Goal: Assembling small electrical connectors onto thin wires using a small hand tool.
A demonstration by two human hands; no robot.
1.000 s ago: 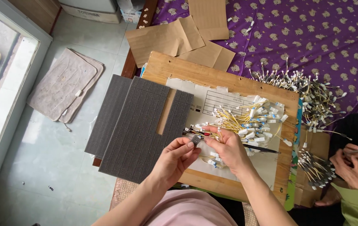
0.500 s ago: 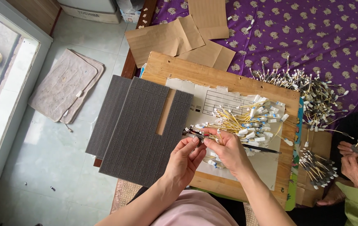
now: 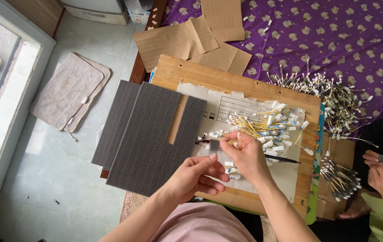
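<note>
My left hand (image 3: 196, 174) pinches a small grey foam strip (image 3: 214, 146) between thumb and forefinger, held upright over the wooden board (image 3: 187, 71). My right hand (image 3: 245, 154) is closed on a thin yellow-wired part with a white tip, its fingertips right beside the strip. Just beyond both hands lies a pile of small yellow-wired parts with white ends (image 3: 270, 125) on a torn printed paper sheet (image 3: 231, 105). A dark grey foam sheet cut into strips (image 3: 153, 134), with one strip slot gone, lies on the board's left side.
Another person's hands (image 3: 382, 175) work at the right edge beside bundled parts (image 3: 339, 179). More loose parts (image 3: 330, 94) cover the purple patterned cloth (image 3: 335, 36). Brown paper pieces (image 3: 187, 42) lie beyond the board. A floor mat (image 3: 68, 92) and tiled floor are at left.
My hands stayed together over the board; the left hand has lifted the foam strip upright and the right hand has closed in on it. The other person's hands have shifted slightly.
</note>
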